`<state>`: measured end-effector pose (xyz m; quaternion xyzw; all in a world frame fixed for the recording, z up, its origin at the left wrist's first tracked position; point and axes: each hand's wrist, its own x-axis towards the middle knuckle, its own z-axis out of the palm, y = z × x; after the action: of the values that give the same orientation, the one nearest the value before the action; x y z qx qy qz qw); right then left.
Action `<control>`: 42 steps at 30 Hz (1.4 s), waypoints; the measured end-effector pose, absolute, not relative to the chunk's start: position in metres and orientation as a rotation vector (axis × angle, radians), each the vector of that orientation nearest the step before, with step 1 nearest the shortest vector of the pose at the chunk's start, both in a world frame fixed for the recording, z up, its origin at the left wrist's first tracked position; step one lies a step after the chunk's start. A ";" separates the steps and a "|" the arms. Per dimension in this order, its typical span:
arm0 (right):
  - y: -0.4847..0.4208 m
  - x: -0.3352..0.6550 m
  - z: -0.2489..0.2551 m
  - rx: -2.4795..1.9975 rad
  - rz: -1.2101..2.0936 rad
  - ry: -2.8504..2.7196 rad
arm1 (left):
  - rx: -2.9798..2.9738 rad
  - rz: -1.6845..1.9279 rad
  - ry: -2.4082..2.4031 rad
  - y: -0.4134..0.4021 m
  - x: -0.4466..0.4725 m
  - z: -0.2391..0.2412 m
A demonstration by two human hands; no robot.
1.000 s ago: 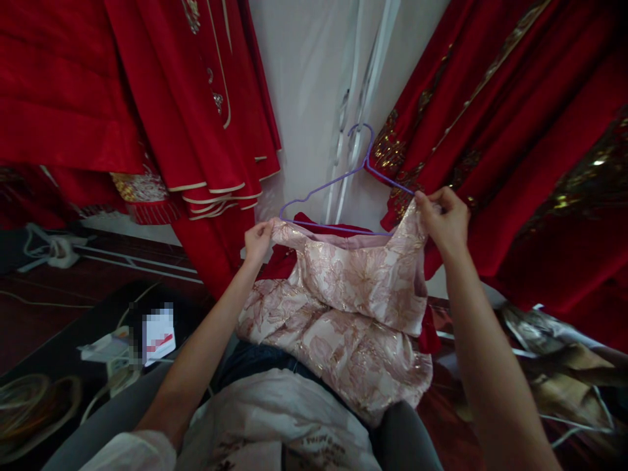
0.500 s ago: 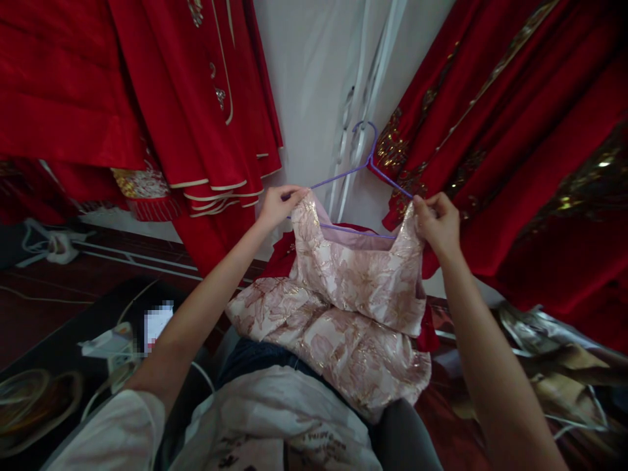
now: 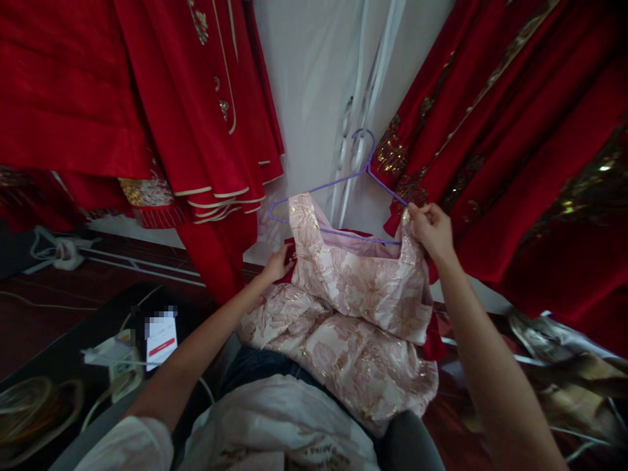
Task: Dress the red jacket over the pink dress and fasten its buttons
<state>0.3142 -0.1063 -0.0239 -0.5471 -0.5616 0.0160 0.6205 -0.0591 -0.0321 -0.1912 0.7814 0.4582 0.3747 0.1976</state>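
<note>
A pale pink floral dress (image 3: 363,281) with gold threads lies over my lap, its bodice raised on a purple hanger (image 3: 338,180). My right hand (image 3: 432,229) pinches the right shoulder strap against the hanger's arm. The left strap rests over the other arm of the hanger, with no hand on it. Beside the left edge of the bodice is my left hand (image 3: 277,264), its fingers slightly parted and close to some red cloth behind the dress. Whether those fingertips touch the cloth, I cannot tell.
Red garments with trim (image 3: 210,131) hang at the left, and red gold-embroidered ones (image 3: 471,131) at the right. Between them is a white surface (image 3: 309,78). A lit phone (image 3: 161,340), cables and a roll of tape (image 3: 24,405) lie on a black surface at left.
My left hand has let go of the left strap and moved down along the dress's side. The hanger's left end now shows. My right hand keeps its hold on the right strap.
</note>
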 end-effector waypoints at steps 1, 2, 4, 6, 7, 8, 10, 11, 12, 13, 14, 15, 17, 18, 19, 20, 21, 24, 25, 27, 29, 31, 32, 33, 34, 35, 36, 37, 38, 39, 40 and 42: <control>-0.107 0.314 -0.024 -1.255 0.047 -1.291 | 2.233 0.998 1.348 -0.034 -0.059 -0.194; -0.107 0.315 -0.024 -1.251 0.062 -1.290 | 2.267 0.952 1.410 -0.034 -0.060 -0.194; -0.108 0.315 -0.023 -1.248 0.088 -1.286 | 2.298 0.887 1.501 -0.031 -0.064 -0.191; -0.109 0.314 -0.023 -1.256 0.098 -1.285 | 2.262 0.942 1.565 -0.027 -0.070 -0.185; -0.109 0.314 -0.022 -1.265 0.098 -1.287 | 2.213 1.032 1.577 -0.024 -0.073 -0.180; -0.110 0.313 -0.022 -1.273 0.094 -1.289 | 2.124 1.156 1.563 -0.020 -0.074 -0.175; -0.111 0.312 -0.021 -1.284 0.082 -1.295 | 1.882 1.387 1.476 -0.011 -0.075 -0.158; -0.111 0.312 -0.021 -1.287 0.075 -1.297 | 1.765 1.458 1.416 -0.006 -0.074 -0.146; -0.111 0.312 -0.021 -1.291 0.066 -1.301 | 1.677 1.481 1.366 0.000 -0.073 -0.131; -0.111 0.312 -0.020 -1.299 0.053 -1.303 | 1.644 1.487 1.343 0.005 -0.073 -0.113; -0.111 0.312 -0.019 -1.312 0.037 -1.304 | 1.597 1.505 1.310 0.010 -0.073 -0.094; -0.111 0.312 -0.019 -1.332 0.018 -1.306 | 1.481 1.494 1.204 0.014 -0.073 -0.072; -0.112 0.311 -0.016 -1.385 -0.044 -1.304 | 1.339 1.421 1.044 0.018 -0.075 -0.028; -0.114 0.310 -0.015 -1.419 -0.086 -1.299 | 1.320 1.410 1.012 0.017 -0.075 -0.008; -0.118 0.308 -0.013 -1.455 -0.136 -1.292 | 1.320 1.405 1.015 0.014 -0.075 0.010; -0.122 0.305 -0.011 -1.491 -0.194 -1.285 | 1.347 1.415 1.024 0.010 -0.075 0.025; -0.127 0.301 -0.008 -1.525 -0.260 -1.275 | 1.391 1.426 1.049 0.005 -0.072 0.037; -0.146 0.286 0.001 -1.604 -0.465 -1.237 | 1.670 1.545 1.074 -0.015 -0.058 0.057; -0.152 0.281 0.004 -1.624 -0.522 -1.223 | 1.786 1.607 1.054 -0.024 -0.050 0.060; -0.161 0.272 0.008 -1.659 -0.598 -1.206 | 2.005 1.716 0.982 -0.044 -0.032 0.063; -0.166 0.265 0.009 -1.681 -0.630 -1.212 | 2.188 1.754 0.897 -0.066 -0.012 0.060; -0.167 0.261 0.007 -1.704 -0.624 -1.220 | 2.376 1.694 0.820 -0.088 0.006 0.047; -0.167 0.260 0.006 -1.721 -0.608 -1.217 | 2.501 1.588 0.797 -0.097 0.013 0.037; -0.167 0.259 0.005 -1.743 -0.587 -1.208 | 2.648 1.412 0.784 -0.104 0.018 0.024; -0.167 0.259 0.004 -1.770 -0.563 -1.197 | 2.773 1.223 0.792 -0.108 0.022 0.010; -0.166 0.260 0.004 -1.799 -0.535 -1.190 | 2.841 1.098 0.860 -0.110 0.022 -0.005; -0.166 0.262 0.005 -1.825 -0.506 -1.192 | 2.887 0.988 0.926 -0.110 0.021 -0.019; -0.164 0.266 0.007 -1.843 -0.474 -1.211 | 2.923 0.876 0.982 -0.108 0.017 -0.031; -0.162 0.271 0.010 -1.849 -0.435 -1.247 | 2.939 0.791 1.022 -0.105 0.012 -0.040; -0.158 0.278 0.013 -1.845 -0.380 -1.300 | 2.948 0.726 1.042 -0.101 0.005 -0.045; -0.153 0.286 0.017 -1.837 -0.300 -1.360 | 2.950 0.676 1.038 -0.097 -0.001 -0.047; -0.138 0.305 0.026 -1.834 -0.068 -1.474 | 2.933 0.625 0.954 -0.091 -0.013 -0.039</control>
<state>0.3053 -0.1381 0.0256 -0.7196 -0.5783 -0.0266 0.3835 -0.0128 -0.0906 -0.0386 0.9320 0.3032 0.1984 -0.0028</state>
